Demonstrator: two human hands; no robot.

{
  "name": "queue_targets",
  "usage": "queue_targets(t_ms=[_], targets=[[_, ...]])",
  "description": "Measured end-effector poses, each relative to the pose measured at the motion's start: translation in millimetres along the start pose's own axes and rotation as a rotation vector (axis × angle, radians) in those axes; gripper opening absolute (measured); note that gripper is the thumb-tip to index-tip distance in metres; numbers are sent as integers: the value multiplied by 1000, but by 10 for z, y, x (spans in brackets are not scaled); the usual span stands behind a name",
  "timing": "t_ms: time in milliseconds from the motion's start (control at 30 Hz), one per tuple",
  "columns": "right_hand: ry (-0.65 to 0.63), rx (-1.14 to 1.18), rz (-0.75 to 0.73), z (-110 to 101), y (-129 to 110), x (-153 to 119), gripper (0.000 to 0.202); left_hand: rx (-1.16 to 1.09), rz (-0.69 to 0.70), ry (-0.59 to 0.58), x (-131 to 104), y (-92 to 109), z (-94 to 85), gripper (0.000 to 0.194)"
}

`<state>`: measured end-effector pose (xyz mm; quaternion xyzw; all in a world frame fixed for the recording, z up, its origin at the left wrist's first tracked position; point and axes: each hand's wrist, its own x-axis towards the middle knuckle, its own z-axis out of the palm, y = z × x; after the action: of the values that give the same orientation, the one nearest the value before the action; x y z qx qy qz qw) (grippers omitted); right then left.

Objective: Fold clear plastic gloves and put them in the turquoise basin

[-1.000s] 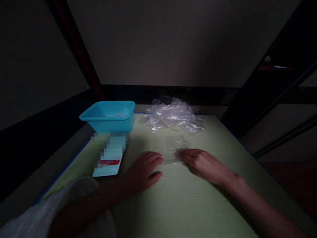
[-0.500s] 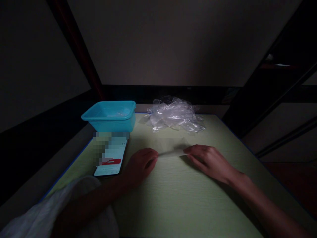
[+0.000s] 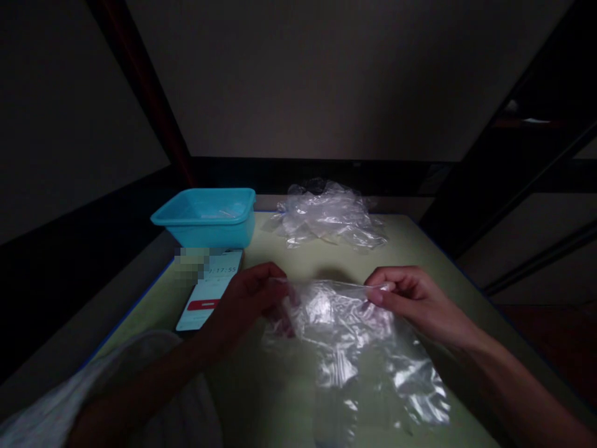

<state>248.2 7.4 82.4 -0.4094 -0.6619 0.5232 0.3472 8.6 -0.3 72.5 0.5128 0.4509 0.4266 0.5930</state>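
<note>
A thin, see-through disposable plastic glove (image 3: 345, 330) is stretched between my hands over the table, its finger-like parts hanging down toward me. My left hand (image 3: 261, 289) pinches the upper left edge, and part of its fingers shows through the film. At the upper right edge, my right hand (image 3: 403, 292) grips the glove between thumb and fingers. Beyond them lies a crumpled heap of similar clear plastic (image 3: 331, 214). A lit phone (image 3: 209, 286) rests beside my left hand, its lower right partly covered by my forearm.
A turquoise plastic basket (image 3: 209, 233) stands at the back left of the pale green table (image 3: 284, 398), with something clear inside. The table has a blue edge. A wall panel (image 3: 317, 81) rises behind it, and the surroundings are dark.
The glove has come up from lying flat on the table and now hangs spread toward me. Both hands have risen with it, and the right has shifted slightly right.
</note>
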Motion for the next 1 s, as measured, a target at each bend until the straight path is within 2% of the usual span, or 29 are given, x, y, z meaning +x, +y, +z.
queue_targets(t_ms=[100,200,300,567,700,900,1000], targets=[[-82,21,106,-22,195,129,29,25,-115,19,156,-101,-50,19],[-63,80,148,-54,409,242,21,79,-188,-3,301,-277,-123,20],[-83,115,166,-74,547,296,28,112,-229,-33,369,-409,-163,19],[-163,41,135,-66,597,300,28,167,-268,-122,362,-408,-137,19],[-142,-17,115,-47,623,312,29,168,-269,-188,382,-417,-150,25],[-39,-313,-95,-13,608,291,19,139,-255,-339,366,-424,-173,38],[-96,-398,-180,23,551,265,19,76,-218,-432,332,-426,-174,39]])
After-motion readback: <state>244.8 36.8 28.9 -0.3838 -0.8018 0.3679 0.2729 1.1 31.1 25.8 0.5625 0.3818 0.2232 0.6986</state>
